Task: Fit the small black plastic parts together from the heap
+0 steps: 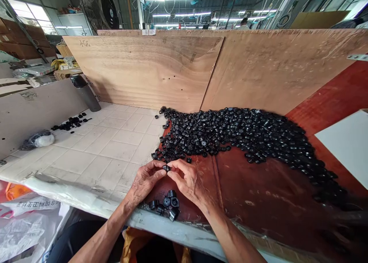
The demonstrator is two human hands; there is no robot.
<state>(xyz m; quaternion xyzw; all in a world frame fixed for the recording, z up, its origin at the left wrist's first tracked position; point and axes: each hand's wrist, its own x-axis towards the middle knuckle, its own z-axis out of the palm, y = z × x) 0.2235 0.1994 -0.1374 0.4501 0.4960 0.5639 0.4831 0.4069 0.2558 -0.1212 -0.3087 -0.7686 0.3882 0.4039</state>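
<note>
Head view puts both bare hands in front of me at the near edge of the bench. The left hand (pixel 145 180) and the right hand (pixel 188 180) meet with their fingers curled narrow, and together they pinch one small black plastic wheel (pixel 166 168) between their fingertips; the fingers hide most of its detail. Just below the hands, a small cluster of matching black wheels (pixel 166 203) lies on the reddish-brown tabletop (pixel 258 190), close to its near edge. Farther off, a broad heap of black spoked wheels (pixel 230 133) spreads from the middle of that tabletop toward the right, and its far side reaches the foot of a tall pale plywood sheet (pixel 143 71). To the left, on a white tiled surface (pixel 115 140), I can see a scatter of black parts (pixel 70 123), a black-and-white plastic bundle (pixel 37 139) and an upright dark grey flask (pixel 85 92). A flat white board (pixel 345 144) lies at the far right.
</note>
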